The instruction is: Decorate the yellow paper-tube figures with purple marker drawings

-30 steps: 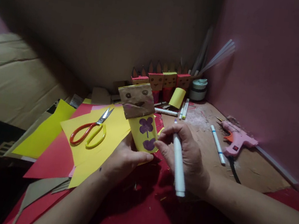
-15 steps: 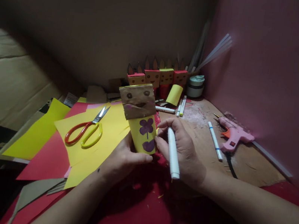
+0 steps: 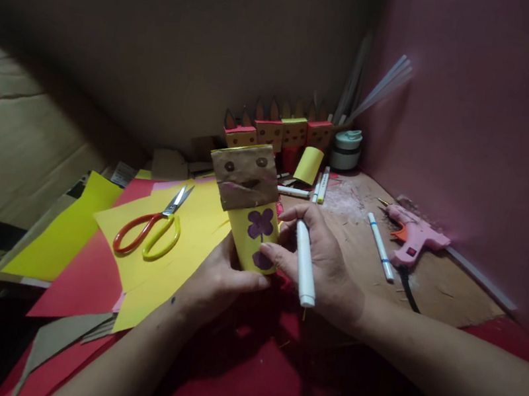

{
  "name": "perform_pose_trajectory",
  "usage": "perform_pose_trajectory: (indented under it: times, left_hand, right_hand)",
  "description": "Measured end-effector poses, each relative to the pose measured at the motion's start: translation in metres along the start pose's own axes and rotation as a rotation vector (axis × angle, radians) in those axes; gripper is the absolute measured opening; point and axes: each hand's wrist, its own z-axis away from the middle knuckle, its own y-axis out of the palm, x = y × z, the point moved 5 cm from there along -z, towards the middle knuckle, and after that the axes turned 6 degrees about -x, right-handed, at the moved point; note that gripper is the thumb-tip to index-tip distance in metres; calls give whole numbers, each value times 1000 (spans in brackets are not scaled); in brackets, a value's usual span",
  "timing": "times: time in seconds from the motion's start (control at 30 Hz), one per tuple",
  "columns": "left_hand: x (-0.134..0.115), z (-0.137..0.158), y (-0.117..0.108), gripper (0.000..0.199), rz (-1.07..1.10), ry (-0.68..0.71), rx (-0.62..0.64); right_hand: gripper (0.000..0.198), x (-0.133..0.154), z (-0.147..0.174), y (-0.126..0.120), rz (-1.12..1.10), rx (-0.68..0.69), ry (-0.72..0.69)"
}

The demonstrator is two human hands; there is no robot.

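My left hand [image 3: 227, 276] is closed round the lower part of a paper puppet [image 3: 245, 178]. The puppet has a brown cardboard head with a drawn face and a yellow paper tube body, on which a purple flower is drawn. A white marker [image 3: 305, 265] rests in the grip of my right hand [image 3: 319, 260], its rear end toward me and its tip hidden behind the fingers. The right thumb lies against the front of the yellow tube, over the stem below the flower.
Scissors [image 3: 152, 227] lie on yellow paper [image 3: 192, 240] at left. Several similar cardboard figures [image 3: 269, 133] stand at the back beside a yellow paper tube [image 3: 308, 165] and a lidded jar [image 3: 346, 149]. A pink glue gun [image 3: 414, 235] and another marker [image 3: 381, 248] lie right.
My right thumb has moved left from the tube's edge onto its front. The marker has shifted slightly with that hand. My left hand keeps its hold on the puppet.
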Motion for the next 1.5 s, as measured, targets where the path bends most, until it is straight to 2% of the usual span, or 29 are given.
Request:
perform_pose_trajectory:
  times: [0.13, 0.4, 0.63, 0.77, 0.93, 1.1, 1.3, 1.5]
  left_hand:
    - [1, -2, -3, 69, 5, -3, -29]
    - [1, -5, -4, 50, 8, 14, 0]
    - [-2, -4, -2, 51, 77, -16, -23]
    - [-4, -3, -1, 51, 75, -24, -15]
    - [-2, -3, -3, 48, -5, 11, -37]
    - [-2, 1, 0, 55, -137, 84, -37]
    - [-6, 2, 4, 62, -296, 170, -164]
    - [-6, 2, 3, 59, -422, 239, -304]
  right_hand:
    - [27, 1, -1, -1, -67, 13, 23]
    - [21, 4, -4, -5, -42, -48, -26]
    - [19, -1, -6, -6, -113, -130, 7]
    - [18, -3, -8, -6, -183, -132, 28]
    - [24, 5, -2, -4, -49, -112, -143]
    - [32, 13, 11, 2, 121, -84, -296]
    - [26, 16, 14, 2, 219, -150, -416]
    - [19, 18, 16, 5, 280, -187, -487]
